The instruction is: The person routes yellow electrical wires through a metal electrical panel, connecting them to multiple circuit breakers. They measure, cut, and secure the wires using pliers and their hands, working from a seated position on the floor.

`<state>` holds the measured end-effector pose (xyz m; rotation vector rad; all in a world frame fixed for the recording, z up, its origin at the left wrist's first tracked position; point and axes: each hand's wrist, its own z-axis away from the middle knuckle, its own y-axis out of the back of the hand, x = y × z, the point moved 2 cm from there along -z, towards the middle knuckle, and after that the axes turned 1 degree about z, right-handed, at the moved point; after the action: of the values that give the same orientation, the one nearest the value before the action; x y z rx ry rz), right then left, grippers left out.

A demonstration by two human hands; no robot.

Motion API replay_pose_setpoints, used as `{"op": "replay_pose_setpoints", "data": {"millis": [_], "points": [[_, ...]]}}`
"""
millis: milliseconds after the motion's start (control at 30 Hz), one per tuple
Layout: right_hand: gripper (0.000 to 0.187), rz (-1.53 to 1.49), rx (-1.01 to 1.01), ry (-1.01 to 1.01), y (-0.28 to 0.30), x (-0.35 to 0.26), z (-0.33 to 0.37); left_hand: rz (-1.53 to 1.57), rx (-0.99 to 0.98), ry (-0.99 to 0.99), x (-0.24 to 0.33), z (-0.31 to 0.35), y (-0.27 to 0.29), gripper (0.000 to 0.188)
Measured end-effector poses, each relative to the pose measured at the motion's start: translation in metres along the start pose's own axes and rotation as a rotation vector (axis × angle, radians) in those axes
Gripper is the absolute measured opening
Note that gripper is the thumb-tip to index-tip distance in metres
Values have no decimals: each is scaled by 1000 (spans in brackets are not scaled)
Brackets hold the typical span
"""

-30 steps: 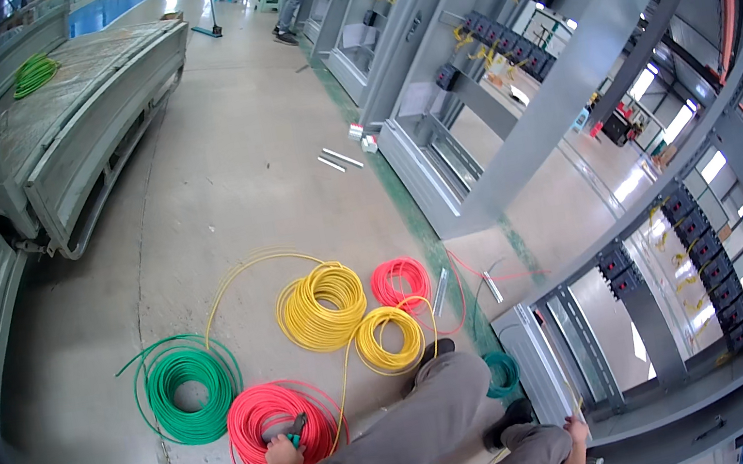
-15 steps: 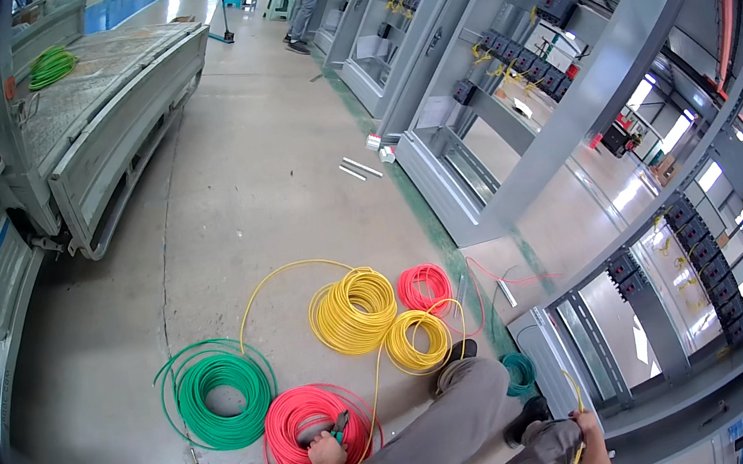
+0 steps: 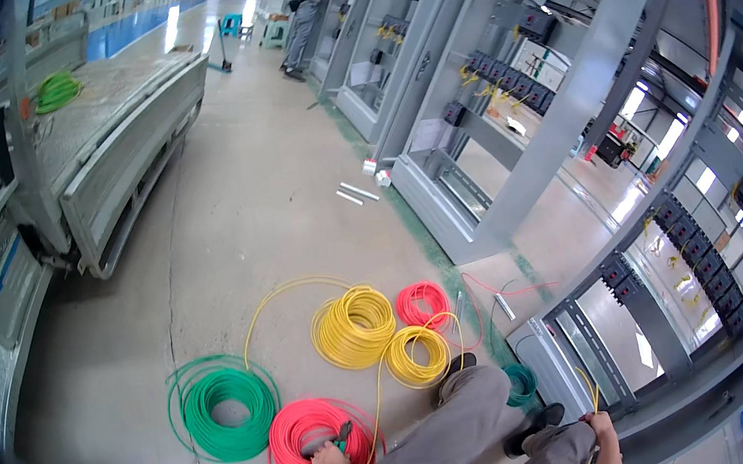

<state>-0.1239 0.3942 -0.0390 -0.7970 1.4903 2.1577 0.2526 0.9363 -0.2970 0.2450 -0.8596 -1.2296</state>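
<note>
My left hand (image 3: pixel 330 459) is closed around pliers (image 3: pixel 344 435) with dark jaws and green on the handles. It is above a coil of red wire (image 3: pixel 287 446) on the floor by my leg. My right hand (image 3: pixel 602 427), beside my knee, pinches a thin yellow wire (image 3: pixel 591 385). Its ends stick up past the fingers toward the open frame of a grey cabinet (image 3: pixel 551 364), and more wire hangs below the hand. A large yellow coil (image 3: pixel 339 333), a smaller yellow coil (image 3: pixel 416 358) and a green coil (image 3: pixel 216 417) lie in front of me.
A small red coil (image 3: pixel 422 305) and a dark green coil (image 3: pixel 521 385) lie near my feet. Grey cabinets (image 3: pixel 458 217) with black breakers (image 3: pixel 509 83) line the right. A flatbed vehicle (image 3: pixel 132 124) stands at left. Another person (image 3: pixel 308 16) stands at a far cabinet. Metal strips (image 3: pixel 359 192) lie ahead.
The view has tilted up slightly. My right hand stays by the knee, with more yellow wire showing above its fingers. My left hand keeps the pliers over the red coil.
</note>
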Motion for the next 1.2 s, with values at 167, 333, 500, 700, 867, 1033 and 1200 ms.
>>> {"op": "replay_pose_setpoints", "data": {"millis": [167, 333, 500, 700, 867, 1033, 1200], "points": [[21, 135, 69, 31, 6, 3, 13, -63, -22, -46, 5, 2, 9, 72], [20, -8, 29, 31, 4, -19, 35, -45, -14, -72, 6, -3, 29, 66], [22, -14, -4, 41, 7, -16, 43, 106, 173, -17, 31, -8, 53, 57], [29, -139, 29, 43, 8, -7, 42, -110, 59, -82, 10, -29, 19, 78], [29, -112, 25, 40, 13, -8, 56, 53, 54, -92, -5, -33, 5, 82], [32, -185, 24, 39, 19, -3, 67, 62, 43, -165, -13, -25, 4, 85], [33, -129, 44, 39, 16, -1, 68, 39, 117, -141, -14, -16, -1, 86]]}}
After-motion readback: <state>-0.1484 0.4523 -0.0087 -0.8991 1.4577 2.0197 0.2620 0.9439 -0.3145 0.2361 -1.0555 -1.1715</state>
